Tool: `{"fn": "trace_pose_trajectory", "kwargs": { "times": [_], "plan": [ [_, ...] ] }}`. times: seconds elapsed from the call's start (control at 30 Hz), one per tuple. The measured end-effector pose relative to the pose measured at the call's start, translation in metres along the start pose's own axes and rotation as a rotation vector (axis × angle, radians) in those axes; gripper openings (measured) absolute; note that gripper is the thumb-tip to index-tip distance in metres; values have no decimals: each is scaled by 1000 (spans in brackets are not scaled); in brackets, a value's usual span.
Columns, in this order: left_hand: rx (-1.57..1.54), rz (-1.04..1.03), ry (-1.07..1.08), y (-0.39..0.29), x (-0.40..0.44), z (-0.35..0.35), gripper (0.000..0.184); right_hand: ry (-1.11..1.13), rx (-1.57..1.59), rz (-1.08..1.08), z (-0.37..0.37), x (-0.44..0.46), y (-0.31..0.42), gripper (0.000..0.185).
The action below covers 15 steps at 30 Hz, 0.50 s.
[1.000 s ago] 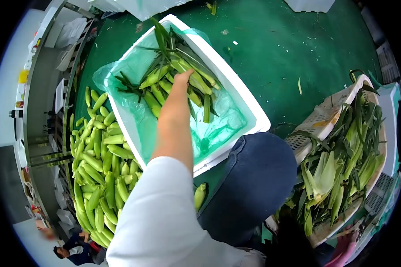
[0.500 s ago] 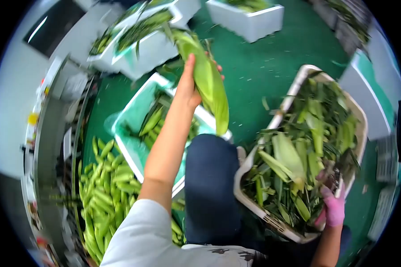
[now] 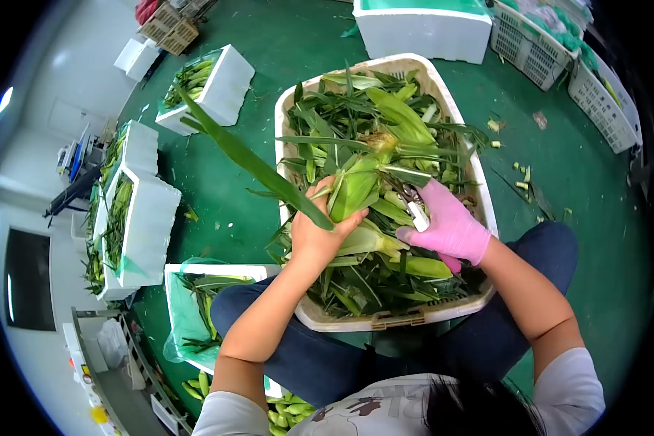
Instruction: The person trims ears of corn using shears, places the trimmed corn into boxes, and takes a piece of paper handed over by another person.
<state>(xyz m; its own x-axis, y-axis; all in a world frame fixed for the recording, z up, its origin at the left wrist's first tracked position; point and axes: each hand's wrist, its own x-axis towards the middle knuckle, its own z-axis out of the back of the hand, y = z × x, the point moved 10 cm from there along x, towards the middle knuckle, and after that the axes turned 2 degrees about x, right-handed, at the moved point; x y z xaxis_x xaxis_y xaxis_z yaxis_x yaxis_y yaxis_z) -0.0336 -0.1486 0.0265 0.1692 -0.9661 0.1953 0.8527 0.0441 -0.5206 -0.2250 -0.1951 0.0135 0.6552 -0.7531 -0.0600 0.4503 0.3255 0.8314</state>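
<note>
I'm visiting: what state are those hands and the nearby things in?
Leafy green corn ear: held, visible side unpeeled.
Metal tool with white part: held; open or shut unclear.
Bare left hand: closed around the ear.
Pink-gloved right hand: gripping the tool.
Cream plastic crate: heaped with green leaves and husks.
White foam box, green-lined: open, holding corn.

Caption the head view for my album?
Bare left hand holds a corn ear, pink-gloved right hand a tool, above a leaf-filled crate.

Green unhusked corn ear (image 3: pixel 356 190), leafy, tilted; cutter (image 3: pixel 412 196), partly hidden, just beside
</note>
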Motion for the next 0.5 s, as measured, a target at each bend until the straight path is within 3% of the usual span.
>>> {"fn": "trace_pose_trajectory", "kwargs": {
  "times": [0.17,0.2,0.23,0.3,0.33,0.43,0.5],
  "plan": [
    [159,-120,5,-10,-10,-3,68,-73,-207,109,-10,6,-6,71],
    [163,-152,-5,-7,-10,-1,68,-92,-142,120,-10,8,-4,68],
    [167,-182,-17,-4,-11,1,68,85,-31,-49,-17,10,-11,59],
    [37,-131,52,12,-7,0,66,163,353,-218,-38,10,-32,47],
    [-198,-21,127,24,-8,-4,66,168,782,-306,-55,5,-31,37],
    [-634,380,304,62,-15,-24,74,167,998,-295,-60,-1,-20,43],
    [-1002,590,244,67,-24,-30,66,278,1110,-391,-64,-18,-7,49]
  ]
}}
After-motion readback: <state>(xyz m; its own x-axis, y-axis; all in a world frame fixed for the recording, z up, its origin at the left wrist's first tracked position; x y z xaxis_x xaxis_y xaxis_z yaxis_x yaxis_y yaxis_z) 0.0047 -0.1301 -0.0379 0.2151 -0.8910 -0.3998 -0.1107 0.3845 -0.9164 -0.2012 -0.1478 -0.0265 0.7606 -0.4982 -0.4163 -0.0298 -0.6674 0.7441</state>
